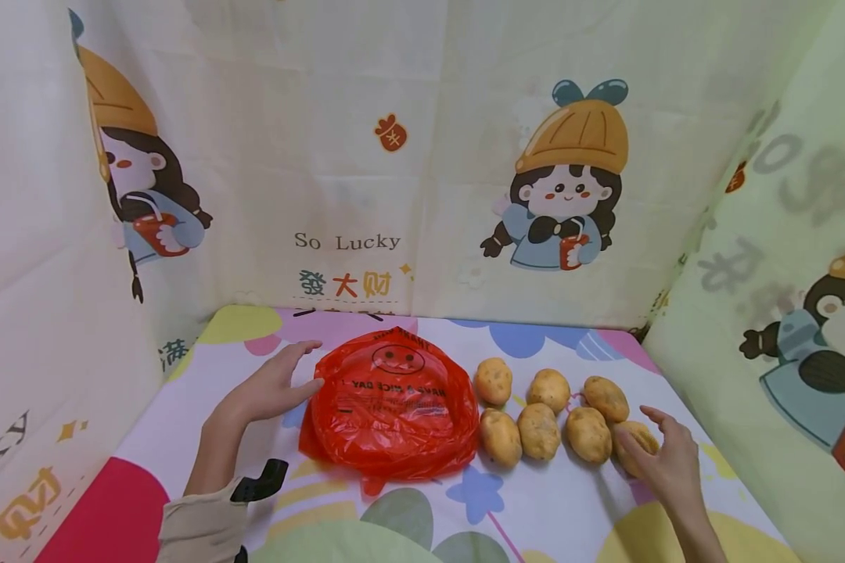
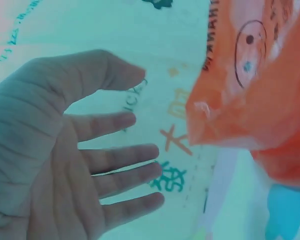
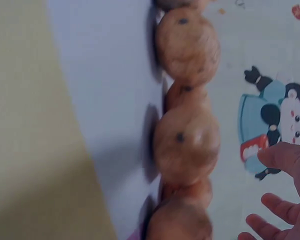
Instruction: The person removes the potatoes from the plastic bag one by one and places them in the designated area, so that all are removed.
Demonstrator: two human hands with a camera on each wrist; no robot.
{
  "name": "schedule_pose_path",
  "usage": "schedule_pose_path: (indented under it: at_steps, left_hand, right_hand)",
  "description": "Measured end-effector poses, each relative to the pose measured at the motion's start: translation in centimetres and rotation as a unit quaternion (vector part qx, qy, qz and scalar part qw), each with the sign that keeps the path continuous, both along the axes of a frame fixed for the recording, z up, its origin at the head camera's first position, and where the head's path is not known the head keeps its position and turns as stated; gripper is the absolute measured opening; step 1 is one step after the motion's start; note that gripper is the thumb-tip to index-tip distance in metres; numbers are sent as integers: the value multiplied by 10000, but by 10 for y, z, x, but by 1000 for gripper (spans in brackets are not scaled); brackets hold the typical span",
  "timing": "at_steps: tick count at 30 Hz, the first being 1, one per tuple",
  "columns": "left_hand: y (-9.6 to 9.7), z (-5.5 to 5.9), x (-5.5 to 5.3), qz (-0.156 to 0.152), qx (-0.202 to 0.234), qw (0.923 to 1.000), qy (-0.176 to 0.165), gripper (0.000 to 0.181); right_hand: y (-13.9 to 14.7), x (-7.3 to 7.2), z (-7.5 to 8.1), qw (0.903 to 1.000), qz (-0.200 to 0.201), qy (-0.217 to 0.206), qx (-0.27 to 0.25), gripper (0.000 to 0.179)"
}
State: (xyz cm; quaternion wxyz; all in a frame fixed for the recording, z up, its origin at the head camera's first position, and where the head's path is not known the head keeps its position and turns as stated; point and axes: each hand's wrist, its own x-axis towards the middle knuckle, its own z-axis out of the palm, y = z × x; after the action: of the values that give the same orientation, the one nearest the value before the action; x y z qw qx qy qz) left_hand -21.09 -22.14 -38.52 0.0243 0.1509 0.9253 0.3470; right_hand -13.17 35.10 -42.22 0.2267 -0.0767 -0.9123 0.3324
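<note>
A red plastic bag (image 1: 397, 407) with a printed face and mirrored lettering lies spread on the table, its rim rounded. My left hand (image 1: 271, 383) is at its left side, fingers extended and thumb near the rim; the left wrist view shows nothing in the palm. To the right of the bag are several potatoes (image 1: 538, 432) in two rough rows. My right hand (image 1: 669, 457) is at the right end, thumb overlapping the rightmost potato (image 1: 641, 438) in the head view, fingers spread. In the right wrist view its fingers are apart from the potatoes (image 3: 186, 145).
The table is covered by a patterned cloth (image 1: 479, 494) with coloured shapes. Fabric walls with cartoon prints rise at the back (image 1: 436, 172), left (image 1: 49, 258) and right (image 1: 753, 274). A black strap (image 1: 260, 481) is at the left wrist.
</note>
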Motion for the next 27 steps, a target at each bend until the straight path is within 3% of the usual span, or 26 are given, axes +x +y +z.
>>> schedule_pose_path:
  at_steps: [6,13,18,27]
  left_hand:
    - [9,2,16,205,-13,9989,410,58]
    - [22,-7,38,548,-71,9946,883,43]
    - [27,-18,51,654,-139,9884,1364,32]
    - [42,-29,74,649,-138,9890,1322,25]
  right_hand:
    - [-39,6,14,9974,-51,32,-714,53]
    - [-79,11,23,9871,559,277,-1471,40]
    - [-107,16,23,9833,893,415,-1529,30]
    - [-141,28,11,9788,1376,439,-1453,14]
